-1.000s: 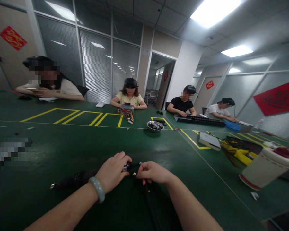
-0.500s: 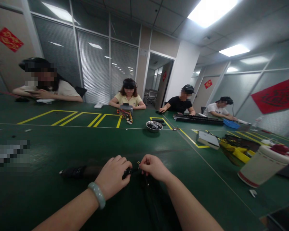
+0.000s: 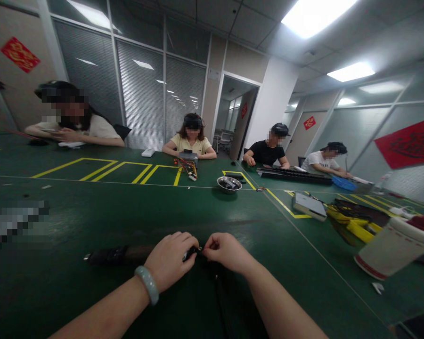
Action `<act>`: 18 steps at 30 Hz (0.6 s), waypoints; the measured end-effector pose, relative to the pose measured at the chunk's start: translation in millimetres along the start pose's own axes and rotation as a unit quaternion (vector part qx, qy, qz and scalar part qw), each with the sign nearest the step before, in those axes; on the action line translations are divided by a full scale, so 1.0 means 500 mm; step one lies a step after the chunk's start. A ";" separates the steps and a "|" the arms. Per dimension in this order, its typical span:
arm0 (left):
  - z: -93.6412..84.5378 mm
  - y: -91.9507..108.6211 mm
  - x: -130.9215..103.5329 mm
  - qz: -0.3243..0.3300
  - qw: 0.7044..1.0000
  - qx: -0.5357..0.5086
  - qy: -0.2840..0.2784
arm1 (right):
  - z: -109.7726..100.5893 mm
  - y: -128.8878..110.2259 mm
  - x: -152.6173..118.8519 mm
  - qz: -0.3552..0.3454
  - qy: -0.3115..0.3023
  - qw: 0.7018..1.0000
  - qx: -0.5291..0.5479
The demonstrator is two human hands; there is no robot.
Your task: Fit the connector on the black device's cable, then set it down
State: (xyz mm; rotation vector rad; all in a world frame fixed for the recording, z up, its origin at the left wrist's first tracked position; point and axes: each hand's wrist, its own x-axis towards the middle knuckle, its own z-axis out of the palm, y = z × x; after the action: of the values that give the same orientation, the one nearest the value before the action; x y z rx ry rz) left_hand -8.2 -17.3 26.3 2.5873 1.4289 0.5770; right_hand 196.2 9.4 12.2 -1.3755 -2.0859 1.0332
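Observation:
A dark, rod-like object (image 3: 118, 255) lies on the green table, its metal tip pointing left. My left hand (image 3: 171, 259), with a pale green bangle on the wrist, is closed around the right end of this dark object. Close beside it on the right, my right hand (image 3: 224, 253) pinches at a tiny brass-coloured piece (image 3: 199, 248) between the two hands; its exact shape is too small to tell. A dark strap or cord (image 3: 221, 301) runs down from below the hands toward the front edge.
Ahead stands a metal bowl (image 3: 229, 184) of dark parts. A flat grey device (image 3: 309, 206), a yellow tray (image 3: 362, 230) and a white cup-shaped container (image 3: 392, 245) are on the right. Wires (image 3: 187, 167) lie before a person across the table; several people sit there.
My right hand has come slightly left and down, closer to my left hand, and the brass-coloured piece now sits lower between them. The view has shifted a little.

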 end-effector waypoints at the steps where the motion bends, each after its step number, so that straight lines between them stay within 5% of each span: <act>1: 0.000 0.000 0.000 -0.003 1.000 -0.003 0.001 | -0.001 0.000 0.000 -0.001 0.002 1.000 -0.013; 9: -0.004 0.010 -0.001 -0.035 0.999 -0.004 -0.009 | 0.001 -0.006 -0.004 -0.017 0.012 0.998 -0.062; 18: 0.007 -0.003 0.001 0.003 1.000 -0.016 -0.002 | 0.004 -0.011 -0.004 -0.029 0.019 0.996 -0.083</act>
State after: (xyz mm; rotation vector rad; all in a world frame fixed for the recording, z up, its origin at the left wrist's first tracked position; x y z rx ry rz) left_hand -7.7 -15.8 22.7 2.5673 1.3991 0.5905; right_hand 192.8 5.6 15.3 -1.3920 -2.2122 0.8204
